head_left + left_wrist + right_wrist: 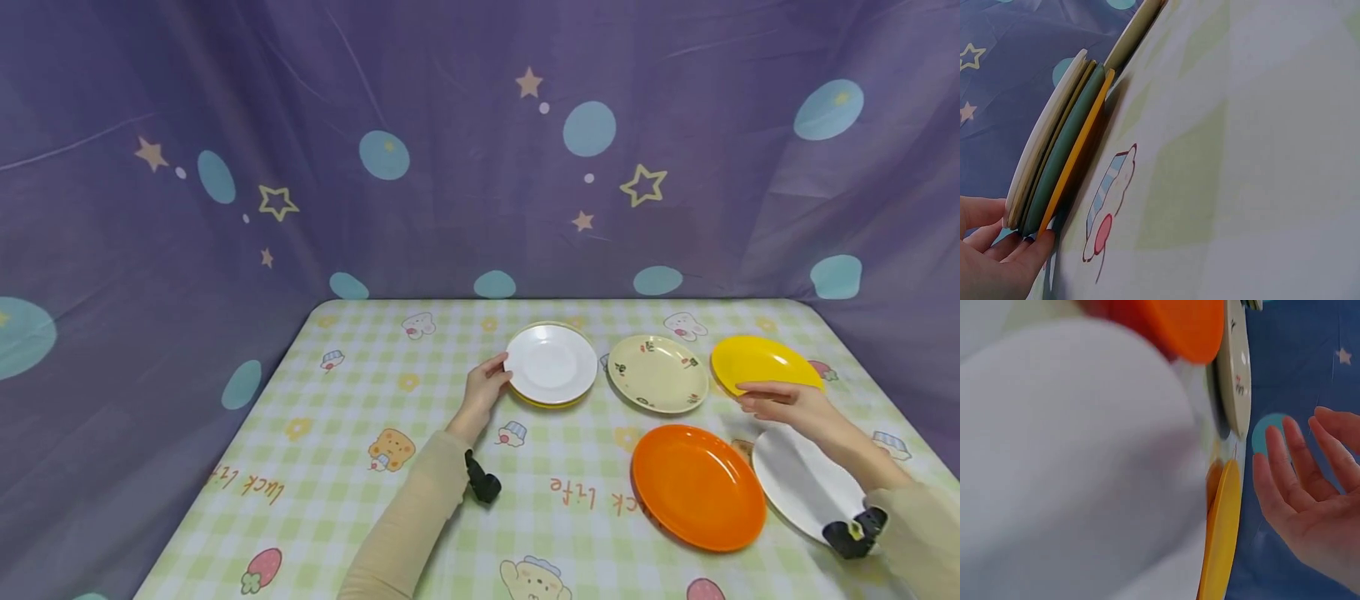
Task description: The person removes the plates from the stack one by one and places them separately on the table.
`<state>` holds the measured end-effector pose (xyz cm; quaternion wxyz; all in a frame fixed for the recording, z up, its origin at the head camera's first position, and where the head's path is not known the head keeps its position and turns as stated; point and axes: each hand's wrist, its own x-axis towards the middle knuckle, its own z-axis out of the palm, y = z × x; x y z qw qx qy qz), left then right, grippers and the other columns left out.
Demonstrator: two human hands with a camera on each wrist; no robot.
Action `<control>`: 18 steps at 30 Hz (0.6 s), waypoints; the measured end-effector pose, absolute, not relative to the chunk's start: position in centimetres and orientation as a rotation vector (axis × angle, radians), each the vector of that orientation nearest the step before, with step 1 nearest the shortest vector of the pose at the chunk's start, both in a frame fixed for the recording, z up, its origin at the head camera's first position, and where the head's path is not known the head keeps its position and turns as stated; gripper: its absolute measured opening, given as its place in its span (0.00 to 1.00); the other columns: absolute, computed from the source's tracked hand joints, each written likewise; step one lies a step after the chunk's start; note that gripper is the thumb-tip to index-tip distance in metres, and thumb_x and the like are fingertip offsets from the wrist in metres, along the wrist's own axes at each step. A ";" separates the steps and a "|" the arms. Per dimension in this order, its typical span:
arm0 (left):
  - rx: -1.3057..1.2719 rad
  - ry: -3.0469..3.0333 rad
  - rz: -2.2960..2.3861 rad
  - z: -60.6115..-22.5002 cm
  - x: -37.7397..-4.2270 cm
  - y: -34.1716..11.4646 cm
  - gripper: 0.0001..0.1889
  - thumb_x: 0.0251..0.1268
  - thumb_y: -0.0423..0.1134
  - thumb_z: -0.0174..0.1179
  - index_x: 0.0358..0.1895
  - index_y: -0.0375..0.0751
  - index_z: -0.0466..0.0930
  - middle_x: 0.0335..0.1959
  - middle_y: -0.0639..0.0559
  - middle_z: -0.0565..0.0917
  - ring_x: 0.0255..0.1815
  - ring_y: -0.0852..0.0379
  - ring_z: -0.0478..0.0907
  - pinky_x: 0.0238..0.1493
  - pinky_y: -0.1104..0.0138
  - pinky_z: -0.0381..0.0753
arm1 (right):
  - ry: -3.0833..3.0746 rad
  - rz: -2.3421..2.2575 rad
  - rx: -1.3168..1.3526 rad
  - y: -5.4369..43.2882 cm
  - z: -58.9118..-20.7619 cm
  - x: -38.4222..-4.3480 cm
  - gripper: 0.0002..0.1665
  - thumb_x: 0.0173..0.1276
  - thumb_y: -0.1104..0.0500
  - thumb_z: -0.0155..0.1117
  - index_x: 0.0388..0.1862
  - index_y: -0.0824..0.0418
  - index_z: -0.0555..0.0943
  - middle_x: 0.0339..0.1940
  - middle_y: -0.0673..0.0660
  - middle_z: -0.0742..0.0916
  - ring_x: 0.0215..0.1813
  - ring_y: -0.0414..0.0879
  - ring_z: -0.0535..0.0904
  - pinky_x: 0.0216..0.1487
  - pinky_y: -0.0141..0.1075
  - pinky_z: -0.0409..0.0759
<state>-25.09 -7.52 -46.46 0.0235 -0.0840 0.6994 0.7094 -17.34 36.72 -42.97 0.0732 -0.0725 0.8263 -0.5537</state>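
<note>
My left hand [483,392] grips the near-left edge of a plate stack, thumb at the top rim and fingers along the lower edges. A white plate [553,363] tops the stack. In the left wrist view, the stack's edges show a green plate [1063,153] and a yellow-orange plate [1079,153] at the bottom. My right hand [798,408] hovers with fingers extended and nothing in them, above a white plate [802,479] and close to a yellow plate [757,362]. Its spread fingers [1300,469] show in the right wrist view.
A cream plate with small printed pictures [657,375] lies right of the stack. Nearer the front is an orange plate [697,487], beside the white one. A green checked cloth [330,467] covers the table, and a purple curtain [465,225] hangs behind it.
</note>
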 end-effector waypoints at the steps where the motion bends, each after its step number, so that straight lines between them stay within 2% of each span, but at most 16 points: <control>1: -0.262 2.163 2.197 -46.4 -25.1 -7.5 0.22 0.73 0.22 0.55 0.69 0.26 0.74 0.70 0.32 0.74 0.69 0.41 0.74 0.63 0.60 0.80 | 2.478 -1.661 -0.233 36.2 -42.9 -17.5 0.16 0.75 0.70 0.61 0.51 0.56 0.89 0.39 0.37 0.89 0.41 0.29 0.84 0.42 0.26 0.84; 3: -0.267 2.162 2.197 -46.3 -25.0 -7.5 0.22 0.73 0.22 0.55 0.69 0.26 0.74 0.70 0.32 0.74 0.69 0.40 0.74 0.63 0.59 0.80 | 2.481 -1.649 -0.257 35.2 -42.7 -17.9 0.14 0.76 0.70 0.61 0.56 0.74 0.84 0.40 0.40 0.90 0.41 0.29 0.85 0.42 0.27 0.85; 5: -0.274 2.163 2.193 -46.2 -25.0 -7.5 0.22 0.73 0.22 0.55 0.69 0.26 0.74 0.70 0.32 0.74 0.69 0.40 0.74 0.64 0.59 0.80 | 2.497 -1.609 -0.269 34.2 -42.6 -18.3 0.21 0.76 0.69 0.61 0.60 0.84 0.75 0.43 0.47 0.91 0.41 0.29 0.85 0.44 0.29 0.86; 7: -0.276 2.169 2.192 -46.1 -25.0 -7.5 0.22 0.73 0.22 0.55 0.69 0.26 0.74 0.70 0.32 0.74 0.69 0.40 0.74 0.64 0.59 0.80 | 2.516 -1.556 -0.266 33.2 -42.4 -18.6 0.25 0.78 0.66 0.60 0.64 0.85 0.71 0.47 0.57 0.91 0.42 0.29 0.84 0.46 0.30 0.86; 10: -0.276 2.171 2.193 -46.1 -25.0 -7.5 0.22 0.73 0.22 0.55 0.69 0.26 0.74 0.70 0.32 0.74 0.69 0.40 0.74 0.63 0.59 0.80 | 2.515 -1.520 -0.265 31.8 -42.2 -19.1 0.27 0.79 0.63 0.60 0.66 0.84 0.70 0.54 0.70 0.87 0.44 0.32 0.85 0.48 0.33 0.86; 18: -0.285 2.158 2.213 -46.2 -24.9 -7.5 0.22 0.73 0.21 0.55 0.69 0.26 0.74 0.69 0.32 0.75 0.68 0.40 0.75 0.62 0.60 0.81 | 2.463 -1.560 -0.351 28.3 -41.9 -20.7 0.26 0.79 0.64 0.58 0.66 0.83 0.71 0.56 0.75 0.84 0.44 0.33 0.85 0.49 0.32 0.86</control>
